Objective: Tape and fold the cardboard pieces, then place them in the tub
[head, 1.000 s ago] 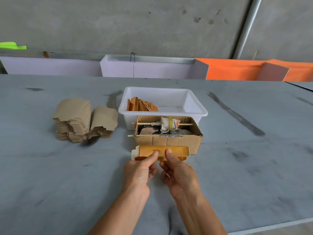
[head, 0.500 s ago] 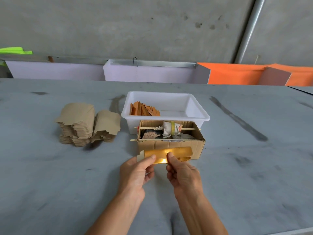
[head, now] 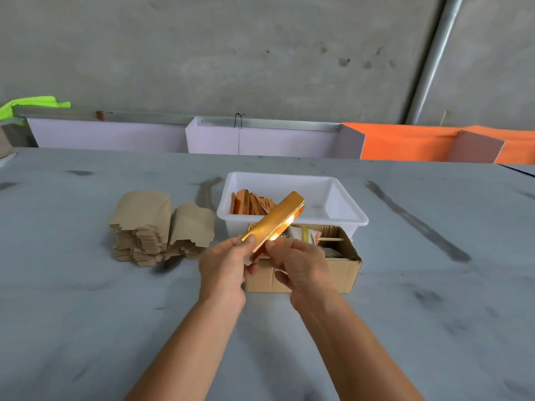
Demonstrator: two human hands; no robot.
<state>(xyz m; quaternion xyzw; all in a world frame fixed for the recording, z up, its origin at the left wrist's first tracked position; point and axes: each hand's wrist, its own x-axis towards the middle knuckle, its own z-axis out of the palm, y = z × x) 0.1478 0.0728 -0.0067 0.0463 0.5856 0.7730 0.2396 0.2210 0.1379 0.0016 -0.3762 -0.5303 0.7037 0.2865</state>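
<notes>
At the centre of the frame both hands hold one folded cardboard piece (head: 273, 222), a long narrow strip with a shiny gold-orange face that catches the light. The left hand (head: 224, 269) pinches its near end between thumb and fingers; the right hand (head: 301, 263) has its fingers curled at the strip's lower edge, just right of the left thumb. The strip is lifted off the table (head: 86, 314) and tilts up and away to the right, so that its far end hangs over the near rim of the white tub (head: 351, 218).

The piece looks flat and closed, so the folding appears to be done or nearly done; whether tape is already on it cannot be told from this view. The step in hand reads as the last check or press of the fold before the piece goes into the tub.

The tub lies just above centre, touching or nearly touching the small open cardboard box (head: 346, 273) in front of it, which holds a roll of tape (head: 304, 234) on a stick. In the tub's left part a row of finished orange pieces (head: 250, 204) leans together; its right part is bare.

The next move probably calls for carrying the strip forward over the box and setting it down beside the finished ones, then reaching to the stack of brown blanks (head: 150, 227) at the left of the frame for a fresh one.
</notes>
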